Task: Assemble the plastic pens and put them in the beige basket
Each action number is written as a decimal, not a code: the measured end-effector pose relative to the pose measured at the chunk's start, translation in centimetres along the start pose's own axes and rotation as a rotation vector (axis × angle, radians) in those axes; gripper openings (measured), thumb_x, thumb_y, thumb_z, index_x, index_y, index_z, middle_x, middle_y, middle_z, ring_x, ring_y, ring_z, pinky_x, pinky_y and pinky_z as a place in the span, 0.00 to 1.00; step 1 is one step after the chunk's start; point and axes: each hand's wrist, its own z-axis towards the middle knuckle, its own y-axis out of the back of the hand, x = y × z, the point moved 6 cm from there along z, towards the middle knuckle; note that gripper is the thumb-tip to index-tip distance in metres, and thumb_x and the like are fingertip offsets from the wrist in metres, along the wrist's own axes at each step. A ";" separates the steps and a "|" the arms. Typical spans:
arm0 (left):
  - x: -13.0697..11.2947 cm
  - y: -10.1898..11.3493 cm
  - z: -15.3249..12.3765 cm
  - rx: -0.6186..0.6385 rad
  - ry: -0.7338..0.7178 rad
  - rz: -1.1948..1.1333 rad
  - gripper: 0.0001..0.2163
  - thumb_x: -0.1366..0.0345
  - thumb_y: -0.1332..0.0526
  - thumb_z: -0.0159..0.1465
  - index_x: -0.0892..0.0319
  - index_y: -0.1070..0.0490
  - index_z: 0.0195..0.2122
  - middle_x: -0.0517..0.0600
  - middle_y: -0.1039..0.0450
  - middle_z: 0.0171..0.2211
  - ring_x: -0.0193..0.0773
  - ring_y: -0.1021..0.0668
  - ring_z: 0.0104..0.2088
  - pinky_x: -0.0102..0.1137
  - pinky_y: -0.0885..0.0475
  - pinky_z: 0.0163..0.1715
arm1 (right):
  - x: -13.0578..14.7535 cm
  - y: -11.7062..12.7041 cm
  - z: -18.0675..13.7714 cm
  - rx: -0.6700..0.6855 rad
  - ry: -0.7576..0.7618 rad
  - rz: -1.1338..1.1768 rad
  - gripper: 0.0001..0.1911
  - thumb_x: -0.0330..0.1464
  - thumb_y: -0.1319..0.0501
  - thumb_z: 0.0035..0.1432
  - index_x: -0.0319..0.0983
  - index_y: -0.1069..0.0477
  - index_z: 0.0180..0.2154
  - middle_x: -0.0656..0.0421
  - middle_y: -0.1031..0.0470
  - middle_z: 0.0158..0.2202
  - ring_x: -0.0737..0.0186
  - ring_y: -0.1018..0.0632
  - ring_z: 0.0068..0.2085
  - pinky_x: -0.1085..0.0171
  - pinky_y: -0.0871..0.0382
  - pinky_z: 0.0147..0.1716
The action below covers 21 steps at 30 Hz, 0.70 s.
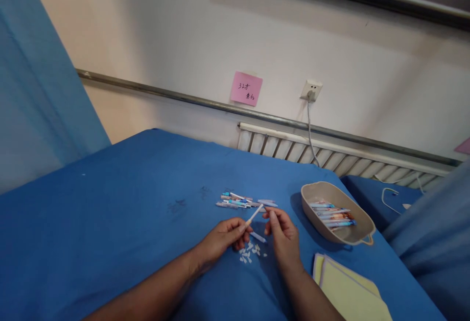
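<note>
My left hand [224, 238] is closed in a pinch on a thin white pen tube [254, 215] that slants up to the right. My right hand [282, 235] is closed just right of it, fingertips near the tube's upper end; what it holds I cannot make out. A short blue-tipped piece [258, 237] lies between the hands. Several small white caps [248, 254] lie scattered on the blue cloth [121, 203] under the hands. Beyond the hands lies a small pile of pens [240, 200].
A beige oval tray [354, 235] with several pens in it stands to the right. Yellow paper sheets [348, 291] lie at the front right. A wall with a pink note [246, 88], a socket and a radiator runs behind the table. Blue fabric hangs at the left.
</note>
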 end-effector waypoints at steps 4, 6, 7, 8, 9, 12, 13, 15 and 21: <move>-0.2 0.3 0.1 -0.014 -0.017 -0.014 0.18 0.51 0.38 0.57 0.63 0.30 0.37 0.48 0.28 0.29 0.30 0.30 0.27 0.26 0.37 0.30 | 0.3 0.5 0.3 0.004 0.032 -0.067 0.16 0.42 0.39 0.52 0.39 0.25 0.39 0.58 0.25 0.32 0.67 0.30 0.25 0.66 0.34 0.26; -0.1 0.2 0.1 0.000 -0.006 0.003 0.18 0.51 0.37 0.55 0.63 0.29 0.35 0.48 0.28 0.28 0.30 0.30 0.26 0.26 0.37 0.29 | 0.9 0.3 0.1 0.032 0.106 -0.095 0.17 0.41 0.39 0.53 0.41 0.26 0.43 0.55 0.25 0.40 0.64 0.27 0.31 0.64 0.32 0.32; -0.1 0.1 0.1 0.009 -0.002 0.010 0.18 0.51 0.37 0.55 0.63 0.29 0.35 0.47 0.28 0.28 0.30 0.30 0.26 0.26 0.37 0.29 | 1.3 0.0 -0.2 0.053 0.148 -0.115 0.17 0.40 0.39 0.54 0.42 0.26 0.45 0.55 0.25 0.43 0.62 0.26 0.34 0.62 0.31 0.35; 0.0 0.0 0.1 0.017 0.002 0.015 0.18 0.51 0.37 0.55 0.63 0.29 0.35 0.48 0.28 0.27 0.30 0.30 0.26 0.26 0.37 0.29 | 1.7 -0.2 -0.4 0.077 0.184 -0.137 0.17 0.39 0.40 0.55 0.43 0.26 0.46 0.54 0.26 0.44 0.61 0.26 0.37 0.62 0.31 0.37; 0.1 -0.1 0.1 0.022 0.005 0.017 0.18 0.51 0.37 0.55 0.64 0.29 0.35 0.48 0.27 0.27 0.30 0.30 0.26 0.26 0.37 0.30 | 1.9 -0.4 -0.6 0.099 0.211 -0.159 0.17 0.38 0.41 0.56 0.44 0.27 0.47 0.54 0.26 0.44 0.60 0.26 0.38 0.61 0.31 0.37; 0.1 -0.3 0.0 0.039 0.009 0.013 0.18 0.51 0.37 0.56 0.63 0.29 0.35 0.49 0.26 0.28 0.31 0.29 0.27 0.27 0.36 0.31 | 2.2 -0.8 -0.9 0.137 0.253 -0.217 0.16 0.36 0.43 0.58 0.45 0.27 0.47 0.54 0.26 0.43 0.59 0.26 0.38 0.61 0.30 0.36; 0.1 -0.4 0.0 0.045 0.007 0.010 0.18 0.51 0.37 0.56 0.63 0.29 0.36 0.49 0.26 0.29 0.31 0.29 0.27 0.27 0.35 0.31 | 2.2 -0.9 -0.9 0.136 0.259 -0.229 0.15 0.36 0.43 0.58 0.45 0.27 0.47 0.54 0.26 0.43 0.60 0.26 0.37 0.61 0.30 0.35; 0.1 -0.4 0.0 0.059 0.004 0.005 0.18 0.51 0.37 0.56 0.63 0.29 0.35 0.50 0.25 0.29 0.31 0.28 0.27 0.27 0.35 0.32 | 1.8 -0.9 -0.9 0.130 0.246 -0.223 0.16 0.36 0.43 0.57 0.45 0.27 0.47 0.54 0.25 0.42 0.61 0.26 0.35 0.61 0.30 0.35; -0.2 -0.6 -0.3 0.094 0.022 0.018 0.17 0.51 0.41 0.60 0.63 0.29 0.37 0.51 0.24 0.31 0.33 0.26 0.29 0.27 0.34 0.32 | 0.2 -1.2 -0.7 0.140 0.103 -0.103 0.18 0.39 0.42 0.57 0.42 0.29 0.49 0.57 0.25 0.37 0.66 0.28 0.29 0.65 0.31 0.30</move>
